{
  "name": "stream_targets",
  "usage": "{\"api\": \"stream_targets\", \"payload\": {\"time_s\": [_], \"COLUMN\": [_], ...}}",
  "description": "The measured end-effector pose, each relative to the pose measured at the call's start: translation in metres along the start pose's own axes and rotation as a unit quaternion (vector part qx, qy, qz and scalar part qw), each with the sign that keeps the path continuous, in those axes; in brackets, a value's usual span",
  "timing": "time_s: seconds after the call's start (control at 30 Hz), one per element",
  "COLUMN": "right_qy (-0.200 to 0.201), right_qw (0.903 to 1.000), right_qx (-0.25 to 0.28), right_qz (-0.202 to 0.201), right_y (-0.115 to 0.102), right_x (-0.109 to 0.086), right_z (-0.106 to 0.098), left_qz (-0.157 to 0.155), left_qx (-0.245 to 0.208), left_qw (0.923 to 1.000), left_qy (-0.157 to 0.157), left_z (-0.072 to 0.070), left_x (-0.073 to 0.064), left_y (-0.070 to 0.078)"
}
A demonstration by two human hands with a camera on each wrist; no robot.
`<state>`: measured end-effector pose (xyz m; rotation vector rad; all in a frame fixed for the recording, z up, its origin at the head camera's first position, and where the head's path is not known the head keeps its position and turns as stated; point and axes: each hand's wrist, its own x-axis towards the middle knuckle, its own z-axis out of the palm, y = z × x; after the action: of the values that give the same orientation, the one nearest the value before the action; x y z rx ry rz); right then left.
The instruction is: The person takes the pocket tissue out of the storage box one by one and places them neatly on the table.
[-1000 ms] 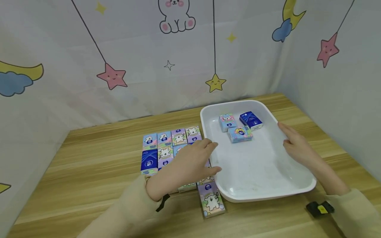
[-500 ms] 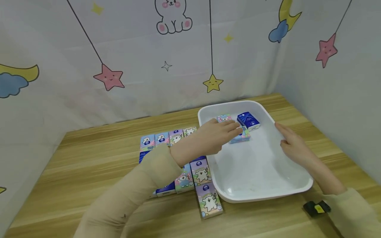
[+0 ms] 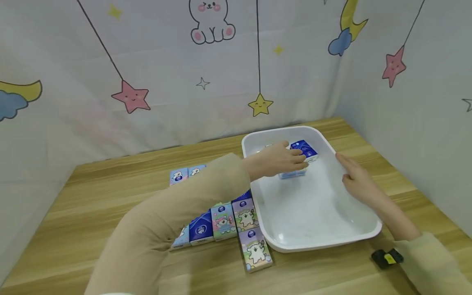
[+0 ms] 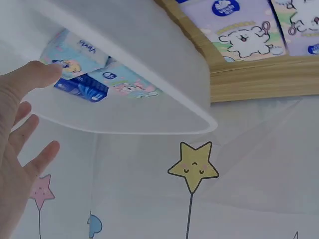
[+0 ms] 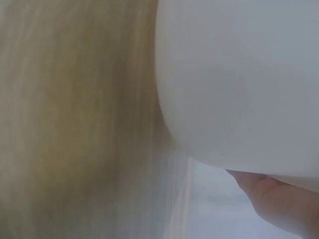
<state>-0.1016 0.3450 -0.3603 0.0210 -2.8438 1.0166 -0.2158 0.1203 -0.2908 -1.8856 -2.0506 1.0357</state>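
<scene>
My left hand (image 3: pixel 282 159) reaches over the far half of a white tray (image 3: pixel 313 217). Its fingers are spread, and the left wrist view shows nothing between them. Just below lie a light blue tissue pack (image 4: pixel 75 52) with a yellow figure, a dark blue tissue pack (image 3: pixel 304 149) and a light blue and pink tissue pack (image 4: pixel 132 85). In the head view the hand partly hides these. My right hand (image 3: pixel 359 182) holds the tray's right rim, thumb over the edge and fingers outside; a finger (image 5: pixel 284 199) shows against the outer wall in the right wrist view.
Several tissue packs (image 3: pixel 223 223) lie in close rows left of the tray, partly hidden by my left sleeve (image 3: pixel 158 217). One purple pack (image 3: pixel 257 252) sticks out towards me. A black wrist device (image 3: pixel 386 258) is at my right cuff. A printed curtain (image 3: pixel 177 123) stands behind the wooden table.
My left hand has moved from the tray's left rim to the right and away, over the packs inside. My right hand stays at the rim. The head view has shifted slightly.
</scene>
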Motion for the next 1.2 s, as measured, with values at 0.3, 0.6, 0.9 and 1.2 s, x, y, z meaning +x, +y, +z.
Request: {"api": "stream_targets", "payload": {"time_s": [0.3, 0.6, 0.9, 1.2], "right_qy": [0.0, 0.006, 0.005, 0.005], "right_qw": [1.0, 1.0, 1.0, 1.0], "right_qx": [-0.001, 0.001, -0.002, 0.001], "right_qz": [0.0, -0.007, -0.005, -0.008], "right_y": [-0.002, 0.001, -0.001, 0.0], "right_x": [-0.001, -0.001, -0.001, -0.001], "right_z": [0.001, 0.0, 0.0, -0.001], "left_qz": [0.042, 0.031, 0.033, 0.015], "left_qx": [0.079, 0.118, 0.087, 0.045], "left_qw": [0.9959, 0.9915, 0.9952, 0.9989], "left_qy": [-0.017, -0.044, -0.031, 0.0], "left_z": [0.017, 0.021, 0.025, 0.024], "left_x": [0.037, 0.05, 0.059, 0.06], "left_y": [0.006, -0.001, 0.005, 0.015]}}
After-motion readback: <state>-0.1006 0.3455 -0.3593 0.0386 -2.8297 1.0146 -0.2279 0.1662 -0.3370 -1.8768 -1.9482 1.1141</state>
